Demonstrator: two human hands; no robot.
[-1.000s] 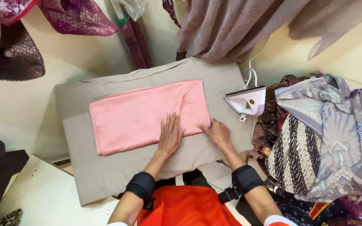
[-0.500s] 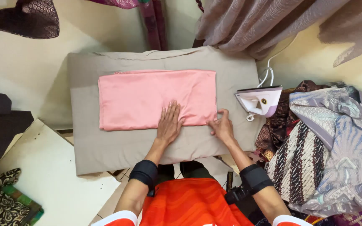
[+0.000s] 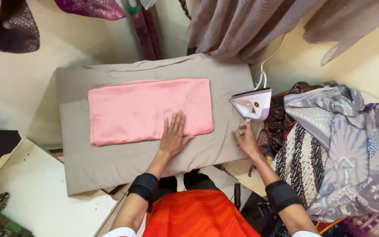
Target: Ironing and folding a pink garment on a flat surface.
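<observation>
At the bottom centre of the frame sits an orange garment [image 3: 193, 215] on the person's lap, with a black band on each forearm. To the lower left lies a white board [image 3: 40, 193], with a scrap of green patterned fabric at the bottom left corner.

The left hand [image 3: 173, 135] lies open and flat, fingers together and pointing up the frame, palm down on the lower right part of the pink cloth [image 3: 145, 109]. The right hand [image 3: 245, 138] is right of centre, off the cloth, resting at the right edge of the pad [image 3: 110, 166]; its fingers are loosely curled and grip nothing, their tips just below the iron [image 3: 253, 104].

The pink cloth is a folded rectangle lying flat across the middle of the beige pad, its long side running left to right. The pad covers the centre of the frame.

The iron, white with a purple trim, stands on end at the pad's right edge, its white cord looping up behind it. On the right of the frame is a pile [image 3: 338, 149] of patterned fabrics, grey, blue and striped.

Along the top, a taupe curtain [image 3: 250, 26] hangs at upper centre and right, and dark purple fabrics [image 3: 9, 26] hang at upper left.
</observation>
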